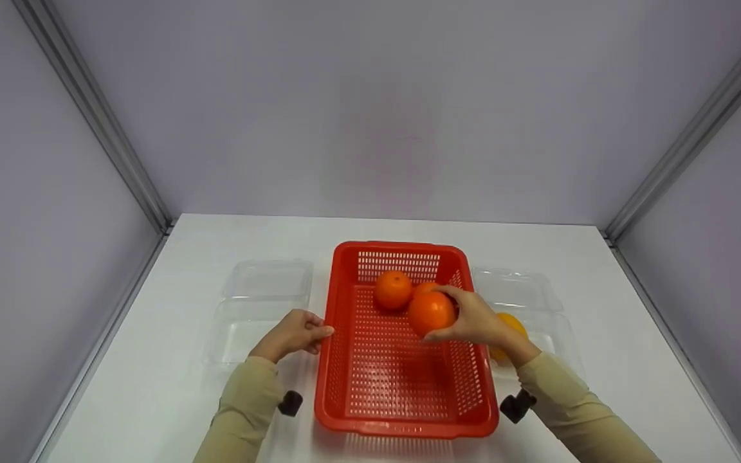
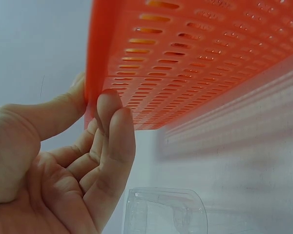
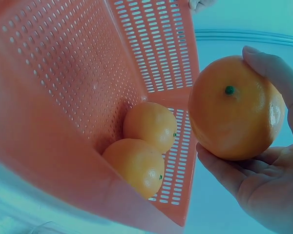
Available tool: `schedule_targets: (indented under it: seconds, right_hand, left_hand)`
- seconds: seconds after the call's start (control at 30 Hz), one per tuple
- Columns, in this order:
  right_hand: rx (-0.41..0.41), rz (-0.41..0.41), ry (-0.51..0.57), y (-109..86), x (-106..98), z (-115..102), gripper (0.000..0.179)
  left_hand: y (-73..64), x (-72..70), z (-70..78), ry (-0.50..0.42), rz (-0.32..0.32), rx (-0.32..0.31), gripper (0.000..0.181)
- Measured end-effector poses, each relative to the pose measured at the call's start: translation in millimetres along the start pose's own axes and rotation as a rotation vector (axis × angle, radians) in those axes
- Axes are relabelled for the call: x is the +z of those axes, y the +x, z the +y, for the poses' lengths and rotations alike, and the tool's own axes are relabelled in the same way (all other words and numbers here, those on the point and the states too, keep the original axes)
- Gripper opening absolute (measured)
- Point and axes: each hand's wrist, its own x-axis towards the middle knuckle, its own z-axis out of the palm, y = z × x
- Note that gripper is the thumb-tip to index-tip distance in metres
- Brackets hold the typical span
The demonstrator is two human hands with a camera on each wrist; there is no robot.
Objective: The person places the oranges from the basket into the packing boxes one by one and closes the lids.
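Note:
My left hand [image 1: 294, 334] pinches the left rim of a red plastic basket [image 1: 402, 427], thumb on one side and fingers on the other in the left wrist view. Over the basket's right part, my right hand [image 1: 478, 319] grips an orange [image 1: 430, 315] between thumb and fingers. The right wrist view shows this orange [image 3: 234, 108] with a green stem spot facing the camera. Two more oranges lie together inside the basket toward its far end: one orange [image 1: 393, 289] in full sight, the other orange [image 1: 424, 289] partly behind the held one.
A clear plastic container [image 1: 242, 334] with its lid folded back stands left of the basket. Another clear container [image 1: 554, 334] is on the right, with a yellow-orange fruit [image 1: 512, 323] partly hidden by my right wrist. Pale walls enclose the white table [image 1: 132, 386].

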Motion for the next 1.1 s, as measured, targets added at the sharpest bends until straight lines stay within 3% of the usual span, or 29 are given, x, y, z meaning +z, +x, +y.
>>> schedule_targets:
  seconds: [0.3,0.63,1.1]
  right_hand:
    - [0.002,-0.004,0.005,-2.8,-7.3,4.0,0.082]
    - [0.067,-0.004,0.022,-6.0,-13.2,8.4,0.085]
    - [0.045,0.033,-0.004,-9.5,-18.8,13.6,0.084]
  left_hand:
    - [-1.1,-2.5,0.2,-0.011,-0.051,0.025,0.033]
    - [-0.1,-0.4,0.0,-0.013,-0.014,-0.009,0.028]
    - [-0.3,-0.7,0.3,-0.01,-0.012,-0.001,0.026]
